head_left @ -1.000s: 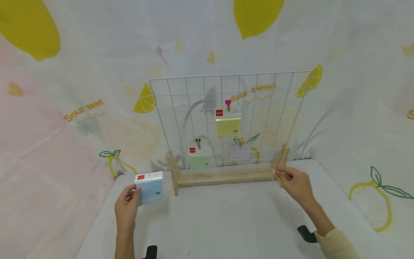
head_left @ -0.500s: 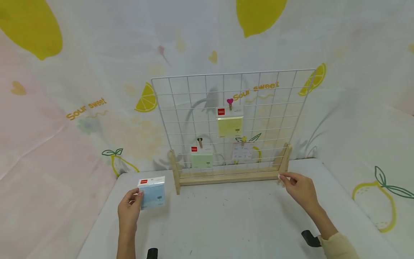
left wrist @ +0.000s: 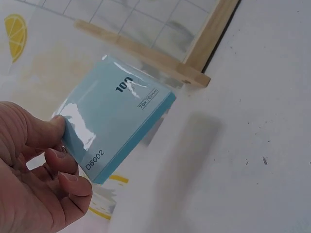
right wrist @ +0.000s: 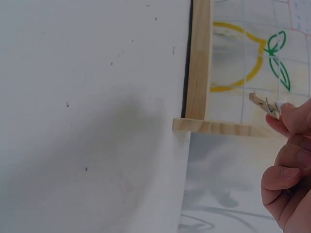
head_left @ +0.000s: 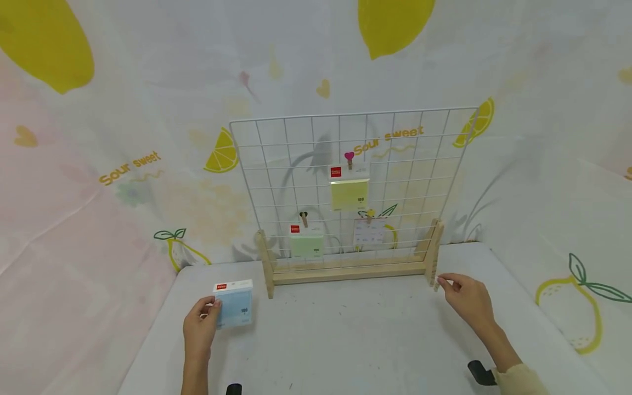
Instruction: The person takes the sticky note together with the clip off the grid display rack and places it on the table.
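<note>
My left hand (head_left: 199, 326) pinches a clear-wrapped pad of blue sticky notes (head_left: 236, 307) by its left edge, held above the white table at the left. In the left wrist view the pad (left wrist: 121, 114) shows "100" and "76x76mm", with the thumb on top and fingers beneath. My right hand (head_left: 469, 300), near the right foot of the wire rack, pinches a small wooden clothespin (right wrist: 262, 104) between thumb and index finger. Fingertips hide part of the clothespin.
The white wire grid (head_left: 311, 117) stands in a wooden base (head_left: 345, 273). Clothespins hold a yellow sticky-note pack (head_left: 349, 196), a green one (head_left: 306, 247) and a pale patterned card (head_left: 368, 233) on it. Lemon-printed cloth hangs behind the table (head_left: 336, 340).
My left hand has lowered a little with the blue sticky notes. The right hand has moved down and right with the clothespin. The rack and its packs stay in place.
</note>
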